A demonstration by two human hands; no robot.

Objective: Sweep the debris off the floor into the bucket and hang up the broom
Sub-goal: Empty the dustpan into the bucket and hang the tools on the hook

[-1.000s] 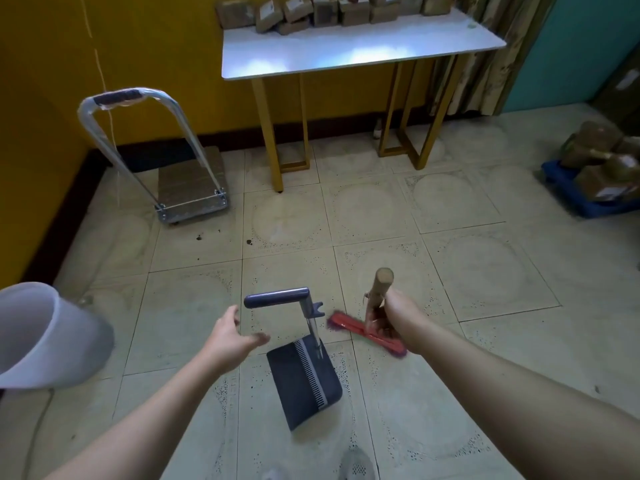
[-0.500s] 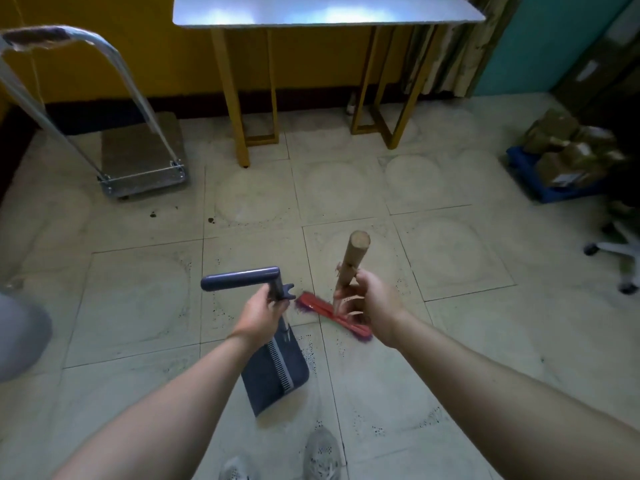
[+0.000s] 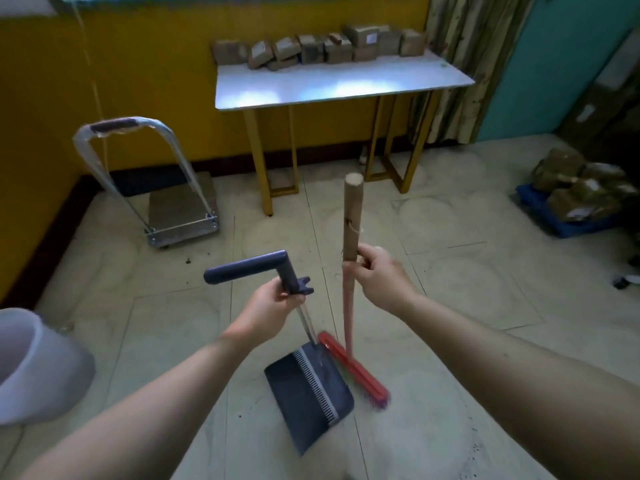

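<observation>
My left hand [image 3: 268, 308] grips the upright stem of a dark blue dustpan [image 3: 308, 389] just below its bent handle; the pan rests on the tiled floor. A broom [image 3: 351, 223] with a wooden handle stands upright in my right hand [image 3: 381, 277], its red head [image 3: 353, 368] on the floor right beside the pan. A white bucket [image 3: 34, 365] sits at the far left edge, partly cut off. Small dark debris specks [image 3: 188, 260] lie on the tiles near the cart.
A folding platform cart [image 3: 180, 211] stands against the yellow wall at left. A white table [image 3: 332, 84] on yellow legs, with several wrapped parcels on top, is at the back. More parcels on a blue pallet [image 3: 568, 223] sit at right.
My left hand reached in and closed on the dustpan stem. The broom handle has been raised to upright. The view has tilted up, showing the table top again.
</observation>
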